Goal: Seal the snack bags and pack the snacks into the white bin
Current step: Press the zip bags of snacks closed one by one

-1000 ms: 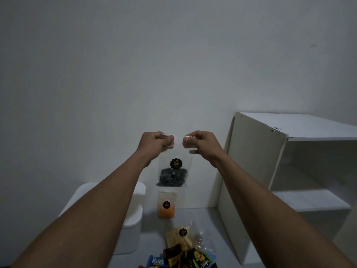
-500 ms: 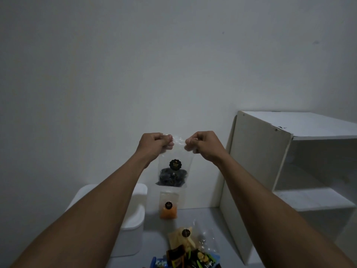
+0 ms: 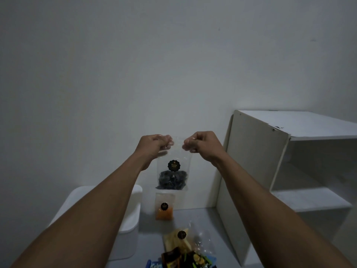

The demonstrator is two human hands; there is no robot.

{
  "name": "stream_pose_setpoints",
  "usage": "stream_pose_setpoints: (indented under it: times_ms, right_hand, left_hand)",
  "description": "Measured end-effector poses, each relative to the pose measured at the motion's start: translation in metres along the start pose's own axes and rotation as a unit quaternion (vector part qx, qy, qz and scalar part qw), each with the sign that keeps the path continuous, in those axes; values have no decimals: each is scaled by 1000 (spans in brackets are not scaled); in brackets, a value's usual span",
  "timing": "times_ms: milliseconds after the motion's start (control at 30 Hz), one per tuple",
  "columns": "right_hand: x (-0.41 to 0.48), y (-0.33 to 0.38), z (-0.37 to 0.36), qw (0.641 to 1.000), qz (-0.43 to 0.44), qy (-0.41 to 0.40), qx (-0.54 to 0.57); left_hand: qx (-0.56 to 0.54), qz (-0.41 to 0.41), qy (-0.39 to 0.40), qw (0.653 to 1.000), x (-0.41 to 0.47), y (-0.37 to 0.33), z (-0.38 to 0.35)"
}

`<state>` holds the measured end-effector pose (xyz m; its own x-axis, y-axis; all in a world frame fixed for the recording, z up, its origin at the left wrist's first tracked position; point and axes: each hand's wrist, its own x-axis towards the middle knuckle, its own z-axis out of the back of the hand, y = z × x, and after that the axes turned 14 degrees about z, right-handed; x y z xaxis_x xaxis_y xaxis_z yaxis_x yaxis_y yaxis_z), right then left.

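Observation:
I hold a clear snack bag (image 3: 172,172) with dark snacks and a round black sticker up in front of the wall. My left hand (image 3: 154,145) pinches its top left corner and my right hand (image 3: 201,145) pinches its top right corner. Between my thumbs a short stretch of the top strip shows. The white bin (image 3: 129,219) stands low at the left, partly behind my left forearm. Against the wall leans a clear bag with orange snacks (image 3: 164,206). Nearer to me lies a bag with pale yellow snacks (image 3: 178,239).
A white open shelf unit (image 3: 270,161) stands at the right, close to my right arm. Several coloured snack packets (image 3: 185,260) lie at the bottom edge on the grey surface (image 3: 201,219). A plain wall fills the background.
My hands have drawn slightly apart along the top of the bag, and the view has tilted a little. The bag still hangs between them.

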<state>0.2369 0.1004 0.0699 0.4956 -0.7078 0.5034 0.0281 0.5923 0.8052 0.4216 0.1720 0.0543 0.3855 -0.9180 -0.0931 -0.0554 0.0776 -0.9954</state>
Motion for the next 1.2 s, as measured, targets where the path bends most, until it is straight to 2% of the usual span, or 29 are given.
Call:
stream_pose_setpoints:
  times_ms: [100,267,400,567,600,667,733,833,967,1067,1200]
  right_hand:
    - [0,-4,2,1000,0,-2,4]
    - [2,-10,4,998,-33,54,28]
    - [11,-18,3,999,-2,39,-32]
    - [12,-30,-4,996,3,-5,-88]
    - [12,-33,-6,993,16,-7,-117]
    - [10,-36,-8,982,49,-4,-183]
    - [6,-38,-10,972,70,-8,-223]
    - [0,-40,-10,968,79,-14,-240]
    - [-4,-38,-6,989,19,24,-144]
    - [-1,-36,-5,998,-46,28,-33]
    - [4,-38,-1,996,-79,50,-14]
  left_hand:
    - [-8,-8,-20,1000,5,0,1]
    - [43,-18,-51,998,12,4,1]
    - [77,3,-67,995,14,8,-6]
    - [135,36,-262,955,20,4,-29]
    - [112,55,-256,959,22,3,-32]
    - [13,102,-180,978,21,-1,-40]
    - [-49,128,-126,982,20,-3,-45]
    - [-87,150,-109,979,21,-3,-48]
    - [-65,145,-103,982,20,0,-47]
    - [0,116,-57,992,19,3,-49]
    - [32,112,-25,993,16,6,-49]
